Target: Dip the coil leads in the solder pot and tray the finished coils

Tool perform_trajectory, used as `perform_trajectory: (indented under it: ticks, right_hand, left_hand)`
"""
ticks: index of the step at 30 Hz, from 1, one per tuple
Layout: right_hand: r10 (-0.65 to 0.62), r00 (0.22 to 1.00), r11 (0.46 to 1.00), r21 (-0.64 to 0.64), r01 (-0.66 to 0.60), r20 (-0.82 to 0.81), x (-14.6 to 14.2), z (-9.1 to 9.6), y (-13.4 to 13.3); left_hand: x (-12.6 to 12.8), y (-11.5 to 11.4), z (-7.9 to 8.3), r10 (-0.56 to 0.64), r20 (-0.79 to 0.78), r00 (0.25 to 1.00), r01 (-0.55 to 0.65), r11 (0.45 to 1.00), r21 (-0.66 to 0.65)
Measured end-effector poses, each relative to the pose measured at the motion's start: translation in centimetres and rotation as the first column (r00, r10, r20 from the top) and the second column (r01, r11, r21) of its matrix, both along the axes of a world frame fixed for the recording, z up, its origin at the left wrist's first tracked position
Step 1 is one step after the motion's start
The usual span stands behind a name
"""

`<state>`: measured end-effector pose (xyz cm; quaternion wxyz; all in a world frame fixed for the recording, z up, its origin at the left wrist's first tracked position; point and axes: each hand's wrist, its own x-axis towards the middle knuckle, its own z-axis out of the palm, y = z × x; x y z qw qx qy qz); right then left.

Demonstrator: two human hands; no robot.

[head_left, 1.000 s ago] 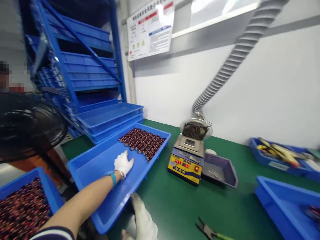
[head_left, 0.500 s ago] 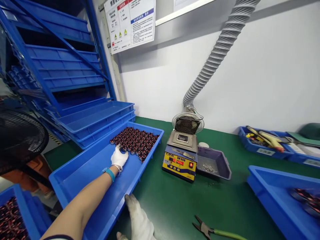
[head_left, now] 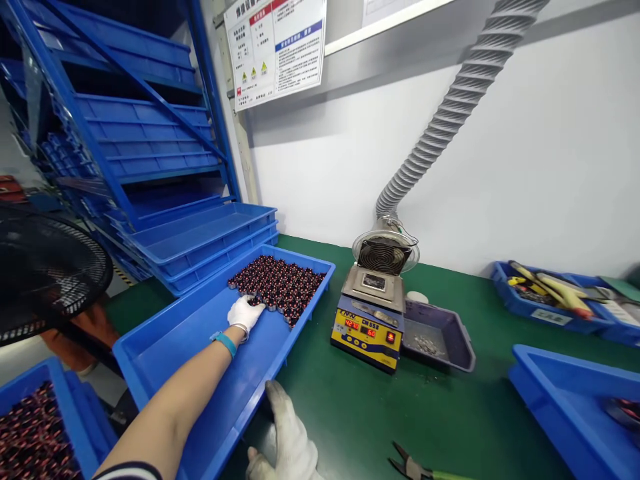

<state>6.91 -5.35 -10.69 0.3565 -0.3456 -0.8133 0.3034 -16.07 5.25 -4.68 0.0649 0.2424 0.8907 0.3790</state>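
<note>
Head view: the white-gloved left hand [head_left: 244, 312] reaches into a blue tray [head_left: 185, 340], fingers partly curled at the near edge of tightly grouped dark round parts [head_left: 283, 283]; whether it grips one, I cannot tell. The gloved right hand [head_left: 291, 443] is loosely open, one fingertip at the tray's side. To its right lie pliers [head_left: 411, 465]; beyond it stands a yellow-fronted machine [head_left: 367, 332].

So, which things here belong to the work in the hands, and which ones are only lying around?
In the work, it seems:
- small round parts, at the left hand
- long blue tray holding them, right hand at its edge

Apparently just around, no hand on them:
- pliers
- yellow machine
- purple box
- fan
</note>
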Motion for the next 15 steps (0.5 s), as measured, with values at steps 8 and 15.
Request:
perform_trajectory:
  ticks: [8, 15]
  right_hand:
    - [0.011, 0.954, 0.990, 0.138, 0.032, -0.301, 1.5, 2.2, 4.2]
    - [-0.203, 0.943, 0.978, -0.020, 0.205, -0.262, 3.4, 8.0, 8.5]
  left_hand:
    - [7.7, -2.0, 4.7, -0.169, 0.111, 0.979, 0.120, 0.926, 0.358]
    - [16.9, -3.8, 6.2, -0.435, 0.173, 0.884, 0.316, 0.828, 0.464]
